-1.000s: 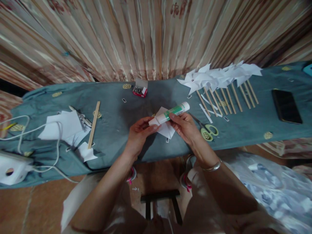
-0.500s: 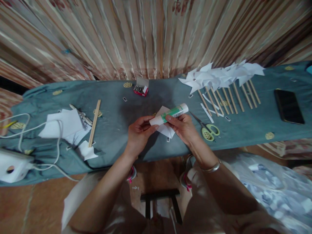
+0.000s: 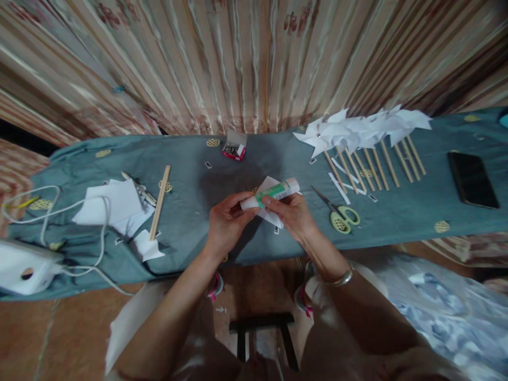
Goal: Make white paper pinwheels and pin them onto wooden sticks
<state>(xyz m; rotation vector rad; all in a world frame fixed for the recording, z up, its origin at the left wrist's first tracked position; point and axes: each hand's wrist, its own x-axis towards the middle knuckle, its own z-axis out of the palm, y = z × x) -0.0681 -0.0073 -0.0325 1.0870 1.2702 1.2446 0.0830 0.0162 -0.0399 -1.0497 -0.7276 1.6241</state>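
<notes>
My right hand [image 3: 291, 214] grips a white and green glue stick [image 3: 275, 191] by its body, held almost level over the blue-grey table [image 3: 190, 211]. Closed on the stick's left end are the fingers of my left hand [image 3: 227, 219]. Under both hands lies a folded white paper piece [image 3: 271, 216], partly hidden by them. Green-handled scissors [image 3: 341, 217] lie just right of my right hand.
A row of finished white paper pinwheels on wooden sticks [image 3: 369, 143] lies at the back right, a black phone [image 3: 472, 180] beyond it. A small red box of pins [image 3: 234, 148] sits behind. White sheets [image 3: 117, 203], a wooden stick [image 3: 160, 201] and white cables [image 3: 59, 211] lie left.
The glue stick has swung flatter and drawn a little closer to me, both hands staying on it. The view has shifted slightly.
</notes>
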